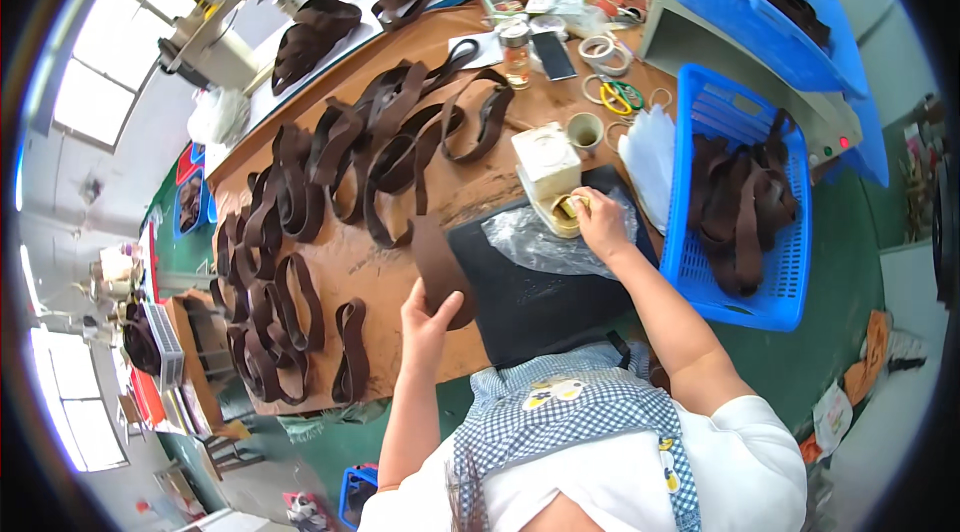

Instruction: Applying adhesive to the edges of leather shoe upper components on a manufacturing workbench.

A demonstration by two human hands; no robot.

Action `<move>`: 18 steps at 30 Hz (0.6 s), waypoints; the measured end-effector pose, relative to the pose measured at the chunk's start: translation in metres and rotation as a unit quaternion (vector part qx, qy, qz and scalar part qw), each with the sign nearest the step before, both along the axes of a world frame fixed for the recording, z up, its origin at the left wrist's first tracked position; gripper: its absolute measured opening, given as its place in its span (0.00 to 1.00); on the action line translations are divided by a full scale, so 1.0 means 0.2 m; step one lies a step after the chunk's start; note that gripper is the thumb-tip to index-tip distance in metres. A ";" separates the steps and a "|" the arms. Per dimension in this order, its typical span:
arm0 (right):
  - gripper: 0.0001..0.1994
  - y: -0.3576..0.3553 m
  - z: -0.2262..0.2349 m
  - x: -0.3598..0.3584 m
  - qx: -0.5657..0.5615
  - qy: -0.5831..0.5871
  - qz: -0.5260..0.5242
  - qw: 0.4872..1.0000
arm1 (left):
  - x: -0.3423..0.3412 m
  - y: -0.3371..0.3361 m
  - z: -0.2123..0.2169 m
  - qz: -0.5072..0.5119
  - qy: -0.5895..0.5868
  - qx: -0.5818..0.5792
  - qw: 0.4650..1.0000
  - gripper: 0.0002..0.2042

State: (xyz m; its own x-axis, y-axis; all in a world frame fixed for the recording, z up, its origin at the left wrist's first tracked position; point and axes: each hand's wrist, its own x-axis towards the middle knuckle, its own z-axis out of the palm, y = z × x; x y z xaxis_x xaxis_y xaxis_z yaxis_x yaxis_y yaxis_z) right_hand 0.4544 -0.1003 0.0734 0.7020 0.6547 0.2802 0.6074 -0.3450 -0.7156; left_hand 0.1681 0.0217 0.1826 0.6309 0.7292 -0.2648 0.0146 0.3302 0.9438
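Observation:
My left hand (427,324) is closed on the wide end of a dark brown strap (440,267), thumb on top, above the near edge of the worktable. At the base of a cream-coloured, box-topped device (548,164), my right hand (601,224) pinches a small yellowish object (571,210), its kind partly hidden by the fingers. Clear plastic film (520,240) lies beside that hand, over a black mat (500,297). Many more brown straps (385,122) lie looped in rows across the left half of the table.
A blue basket (683,182) of brown straps stands to the right, with a blue bin (745,2) above it. Scissors (612,98), tape rolls (605,54), a phone (553,56), a glass jar (515,54) and a small cup (585,130) lie beyond the device on the brown table (330,387).

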 end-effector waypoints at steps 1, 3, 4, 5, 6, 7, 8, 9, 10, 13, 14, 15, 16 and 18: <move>0.07 0.01 0.00 0.00 -0.021 -0.006 0.002 1.000 | -0.03 0.01 -0.05 -0.007 0.006 0.009 1.000 0.20; 0.06 0.02 0.03 -0.03 -0.011 -0.036 -0.014 0.999 | -0.05 0.01 -0.06 0.001 -0.003 0.026 1.000 0.19; 0.06 0.00 0.06 -0.03 -0.021 -0.058 -0.022 0.998 | -0.06 0.01 -0.09 0.002 -0.011 0.041 0.999 0.19; 0.05 -0.02 0.09 -0.05 -0.031 -0.078 -0.029 0.996 | -0.07 0.02 -0.12 0.005 -0.017 0.057 0.998 0.19; 0.05 -0.04 0.14 -0.08 -0.046 -0.070 -0.031 0.996 | -0.08 0.03 -0.14 -0.004 -0.017 0.064 0.998 0.20; 0.05 -0.08 0.16 -0.10 -0.063 -0.064 -0.040 0.995 | -0.07 0.05 -0.14 -0.003 -0.019 0.066 0.998 0.20; 0.05 -0.12 0.17 -0.11 -0.059 -0.101 -0.033 0.993 | -0.06 0.05 -0.14 -0.010 -0.022 0.067 0.997 0.21; 0.05 -0.13 0.18 -0.14 -0.056 -0.102 -0.032 0.993 | -0.05 0.06 -0.13 -0.017 -0.025 0.068 0.997 0.22; 0.05 -0.14 0.22 -0.16 -0.065 0.050 -0.037 0.996 | -0.04 0.07 -0.11 -0.027 -0.026 0.069 0.997 0.23; 0.07 -0.10 0.31 -0.23 0.005 0.285 -0.046 0.957 | -0.02 0.08 -0.10 -0.039 -0.031 0.084 0.995 0.24; 0.08 -0.06 0.40 -0.27 0.120 0.350 -0.023 0.929 | -0.01 0.09 -0.10 -0.045 -0.032 0.085 0.995 0.24; 0.09 -0.02 0.49 -0.31 0.234 0.408 0.001 0.883 | -0.01 0.09 -0.10 -0.050 -0.027 0.098 0.994 0.23; 0.09 0.01 0.57 -0.35 0.250 0.391 0.019 0.886 | 0.00 0.09 -0.09 -0.054 -0.022 0.112 0.992 0.22; 0.09 0.07 0.73 -0.41 0.269 0.353 0.049 0.895 | 0.01 0.09 -0.06 -0.074 -0.003 0.134 0.988 0.20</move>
State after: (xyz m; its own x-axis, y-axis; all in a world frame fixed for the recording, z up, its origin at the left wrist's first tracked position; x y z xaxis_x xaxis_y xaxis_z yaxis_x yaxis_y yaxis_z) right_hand 0.3721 -0.0869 0.2199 0.7748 0.6269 0.0820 -0.0537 0.1946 -0.9794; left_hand 0.1709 0.0395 0.1704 0.7372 0.6721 -0.0701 0.0376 0.0627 0.9973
